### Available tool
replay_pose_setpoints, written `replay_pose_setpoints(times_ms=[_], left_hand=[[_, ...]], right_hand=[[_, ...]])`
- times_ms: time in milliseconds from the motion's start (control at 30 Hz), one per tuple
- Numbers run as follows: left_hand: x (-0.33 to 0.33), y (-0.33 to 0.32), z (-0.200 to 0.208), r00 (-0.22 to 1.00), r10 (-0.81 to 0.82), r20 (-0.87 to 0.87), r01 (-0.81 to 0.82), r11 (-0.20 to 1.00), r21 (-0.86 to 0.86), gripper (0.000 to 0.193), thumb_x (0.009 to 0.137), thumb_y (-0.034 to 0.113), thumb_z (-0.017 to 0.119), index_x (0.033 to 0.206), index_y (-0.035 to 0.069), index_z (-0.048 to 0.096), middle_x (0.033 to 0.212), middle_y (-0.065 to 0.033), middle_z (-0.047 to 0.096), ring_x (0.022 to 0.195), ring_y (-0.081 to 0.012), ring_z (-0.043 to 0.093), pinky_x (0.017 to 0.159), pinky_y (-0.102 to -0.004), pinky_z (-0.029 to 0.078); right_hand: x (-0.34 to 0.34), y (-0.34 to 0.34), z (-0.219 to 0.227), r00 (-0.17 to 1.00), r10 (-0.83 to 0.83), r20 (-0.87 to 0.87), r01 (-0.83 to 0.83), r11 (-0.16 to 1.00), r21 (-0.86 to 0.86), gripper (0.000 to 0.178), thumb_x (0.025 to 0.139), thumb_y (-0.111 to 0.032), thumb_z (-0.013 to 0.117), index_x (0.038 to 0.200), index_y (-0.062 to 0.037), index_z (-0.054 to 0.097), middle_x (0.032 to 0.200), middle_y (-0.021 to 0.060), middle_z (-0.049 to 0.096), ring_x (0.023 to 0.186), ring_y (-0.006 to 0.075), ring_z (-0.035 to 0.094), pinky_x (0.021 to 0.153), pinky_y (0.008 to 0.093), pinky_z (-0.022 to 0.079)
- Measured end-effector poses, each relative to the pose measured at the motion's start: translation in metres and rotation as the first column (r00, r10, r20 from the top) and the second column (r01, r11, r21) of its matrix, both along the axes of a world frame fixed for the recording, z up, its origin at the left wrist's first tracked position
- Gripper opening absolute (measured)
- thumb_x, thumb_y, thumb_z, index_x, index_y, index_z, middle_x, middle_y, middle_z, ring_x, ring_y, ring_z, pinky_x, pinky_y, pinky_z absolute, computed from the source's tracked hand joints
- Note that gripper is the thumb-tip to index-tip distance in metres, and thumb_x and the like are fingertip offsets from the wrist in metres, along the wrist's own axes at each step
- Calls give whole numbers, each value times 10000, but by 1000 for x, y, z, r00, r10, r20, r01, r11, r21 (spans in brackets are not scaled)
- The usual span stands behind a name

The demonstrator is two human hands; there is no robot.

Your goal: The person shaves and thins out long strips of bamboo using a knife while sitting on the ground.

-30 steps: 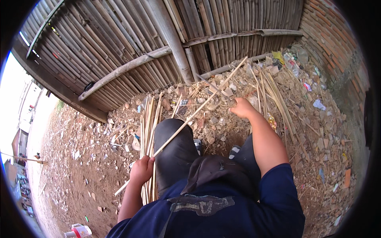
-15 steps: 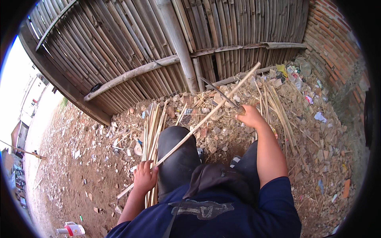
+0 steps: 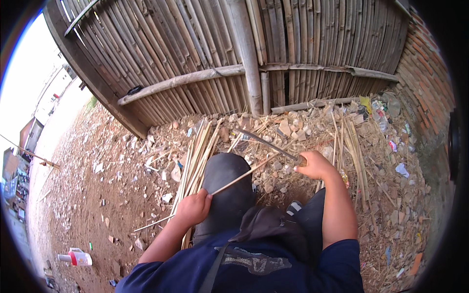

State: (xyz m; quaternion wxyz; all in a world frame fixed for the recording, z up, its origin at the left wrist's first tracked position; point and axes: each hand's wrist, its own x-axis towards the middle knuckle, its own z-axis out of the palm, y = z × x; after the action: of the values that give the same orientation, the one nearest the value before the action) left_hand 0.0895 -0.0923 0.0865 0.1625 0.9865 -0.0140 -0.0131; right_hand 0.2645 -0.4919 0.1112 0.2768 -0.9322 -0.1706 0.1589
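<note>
A thin, pale bamboo strip (image 3: 239,179) runs slantwise over my left knee, its near end sticking out low on the left. My left hand (image 3: 193,209) is closed round it beside that knee. In my right hand (image 3: 315,166), above the right thigh, is the wooden handle of a knife with a long, narrow, dark blade (image 3: 268,144). The blade points up and left, crossing the strip near its far end; whether they touch I cannot tell. A bundle of bamboo strips (image 3: 195,156) lies just left of my left knee.
More strips (image 3: 357,161) lie on the rubble at the right. Ahead stands a bamboo slat wall (image 3: 205,53), meeting a brick wall (image 3: 422,78) at the right. Stones and litter cover the ground. A red and white plastic container (image 3: 78,257) lies at the lower left.
My left hand has moved up and right to the knee. The strip's far end has come down and nearer, and the knife blade lies flatter. The whole view has shifted slightly.
</note>
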Motion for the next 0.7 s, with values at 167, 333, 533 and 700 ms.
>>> replay_pose_setpoints(times_ms=[167, 333, 533, 700], left_hand=[[5, -12, 4, 998, 49, -35, -50, 998, -26, 300, 1011, 339, 529, 934, 50, 550, 728, -241, 656, 734, -458, 660, 669, -569, 507], [11, -14, 0, 998, 45, -52, -45, 999, -6, 355, 998, 391, 558, 905, 49, 567, 752, -242, 666, 741, -459, 661, 683, -560, 513], [15, -8, 2, 998, 19, -62, -25, 995, -95, 389, 990, 407, 582, 867, 38, 583, 753, -235, 663, 754, -455, 661, 683, -537, 513], [28, 21, 2, 945, -74, -320, -53, 928, -370, 413, 1011, 414, 585, 950, 8, 633, 764, -193, 656, 739, -334, 655, 698, -434, 504]], right_hand=[[1, 17, 1, 996, 59, -66, -63, 996, -60, 399, 782, -318, 791, 1032, -21, 696, 887, 209, 695, 845, 372, 673, 772, 438, 518], [17, 6, -26, 995, -82, -55, 76, 992, -106, 423, 796, -325, 788, 1102, -47, 696, 915, 201, 703, 876, 368, 679, 796, 452, 522], [5, 30, -15, 993, 95, -73, -105, 983, -153, 362, 804, -345, 777, 949, -34, 661, 921, 188, 695, 890, 342, 684, 811, 449, 527], [25, 11, -46, 1000, -8, -25, 8, 1000, 3, 415, 791, -355, 783, 991, -12, 661, 946, 194, 699, 911, 329, 682, 815, 431, 523]])
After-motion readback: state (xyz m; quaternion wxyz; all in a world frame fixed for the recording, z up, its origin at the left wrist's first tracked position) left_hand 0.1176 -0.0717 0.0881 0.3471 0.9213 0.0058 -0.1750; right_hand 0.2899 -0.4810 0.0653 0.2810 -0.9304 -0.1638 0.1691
